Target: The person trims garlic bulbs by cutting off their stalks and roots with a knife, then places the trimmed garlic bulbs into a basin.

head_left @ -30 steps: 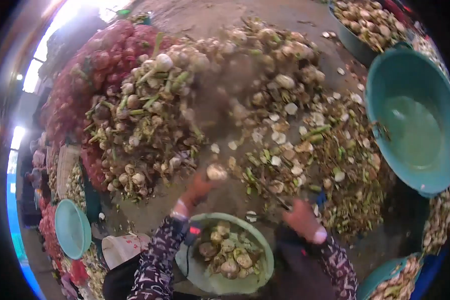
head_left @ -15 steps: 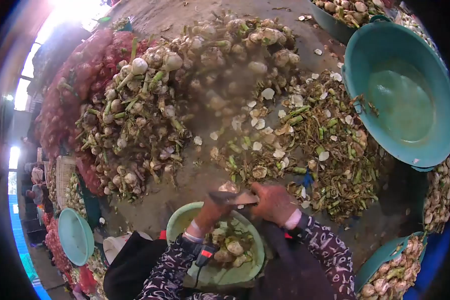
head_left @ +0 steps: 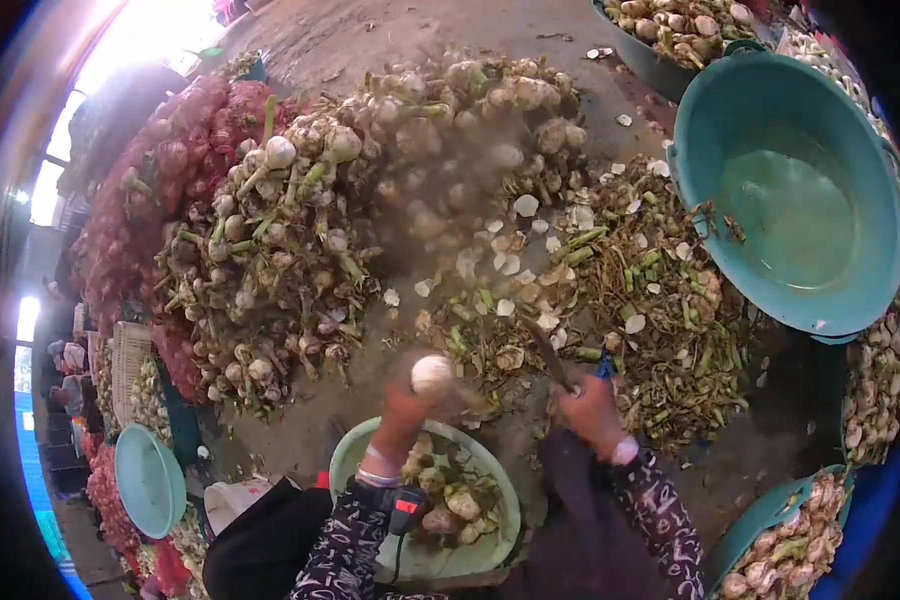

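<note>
My left hand [head_left: 402, 410] is closed around a garlic bulb [head_left: 432, 374], its pale face turned up, just past the far rim of a light green basin [head_left: 510, 480]. Several garlic bulbs [head_left: 462, 503] lie in that basin. Off to the right, my right hand [head_left: 592, 412] grips a knife [head_left: 548, 356] by its handle. The blade points up and to the left, apart from the bulb. Beyond the knife lies a heap of cut stems and trimmings [head_left: 670, 320].
A big pile of garlic with stalks [head_left: 270, 240] fills the left, against red net sacks [head_left: 160, 150]. A large teal tub [head_left: 685, 180] stands at right. A teal container of garlic [head_left: 770, 515] is at lower right, a small green basin [head_left: 150, 480] at left.
My hands have moved apart. The right one, with the knife, has swung right and slightly down. The bulb in my left hand now shows a pale face upward.
</note>
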{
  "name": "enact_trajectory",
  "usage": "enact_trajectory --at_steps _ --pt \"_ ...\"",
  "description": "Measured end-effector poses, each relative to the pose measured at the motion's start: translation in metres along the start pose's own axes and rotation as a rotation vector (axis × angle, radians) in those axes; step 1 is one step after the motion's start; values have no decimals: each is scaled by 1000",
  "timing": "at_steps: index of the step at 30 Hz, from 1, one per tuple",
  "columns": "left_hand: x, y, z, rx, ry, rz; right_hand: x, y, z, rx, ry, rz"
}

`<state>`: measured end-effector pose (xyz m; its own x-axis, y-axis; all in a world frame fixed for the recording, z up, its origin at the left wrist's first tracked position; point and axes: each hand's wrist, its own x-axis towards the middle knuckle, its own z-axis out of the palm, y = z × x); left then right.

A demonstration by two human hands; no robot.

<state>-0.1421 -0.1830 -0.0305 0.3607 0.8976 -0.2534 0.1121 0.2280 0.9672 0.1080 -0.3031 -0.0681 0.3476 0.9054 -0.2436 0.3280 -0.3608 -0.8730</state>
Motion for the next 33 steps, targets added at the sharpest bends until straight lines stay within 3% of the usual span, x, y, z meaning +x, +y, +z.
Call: enact_trajectory --at_steps 1,3,4,6,8,10,11,12,13,14,15,17,19,21,23,26,28,29,31,32,33 --pt "-4 1 4 1 -1 0 -3 9 7 1 1 0" --pt "-12 5 15 -598 118 -299 3 28 26 -155 -64 197" --pt "-11 -3 13 -593 115 -295 7 16 23 -150 -60 193" --pt "-7 -25 11 -992 -201 -83 17 -32 4 63 28 12" --pt "-4 -12 26 -1124 -182 -213 19 -88 -13 250 139 -90" --pt "-7 5 40 -861 156 -296 20 -100 -17 428 253 -206" --pt "-18 22 41 -866 154 -289 21 -93 -10 125 -75 -92" --pt "-26 43 35 -713 -47 -231 29 -88 -3 -184 -385 8" --pt "-23 57 26 -549 -240 -161 21 -65 3 -262 -385 -10" --pt "-9 61 10 -554 -238 -116 9 -30 6 -348 -391 -35" --pt "-1 61 -8 -54 -741 -45 3 4 7 -109 -306 -7" --pt "-2 83 -15 627 -1203 -298 -22 40 13 170 -246 92" --pt "43 64 -22 1081 -847 -40 -11 47 7 -5 -324 300" --pt "106 30 -24 986 -110 169 -17 41 5 -99 -315 282" --pt "187 21 -25 1253 123 558 -23 11 -6 -210 -266 288" --pt "272 -15 -23 1469 16 615 -23 35 -2 -130 -298 419" --pt "287 -23 -18 1621 -85 389 -17 22 -12 -134 -284 422" --pt "281 -27 -17 1624 -96 387 -15 17 -14 -123 -272 420" --pt "250 -28 -15 1088 -132 361 -9 25 -6 -49 -173 342" --pt "227 -24 -14 1094 -141 356 -7 27 -4 13 -75 259" --pt "195 -8 -7 819 -200 119 -1 12 -7 -42 -33 128"
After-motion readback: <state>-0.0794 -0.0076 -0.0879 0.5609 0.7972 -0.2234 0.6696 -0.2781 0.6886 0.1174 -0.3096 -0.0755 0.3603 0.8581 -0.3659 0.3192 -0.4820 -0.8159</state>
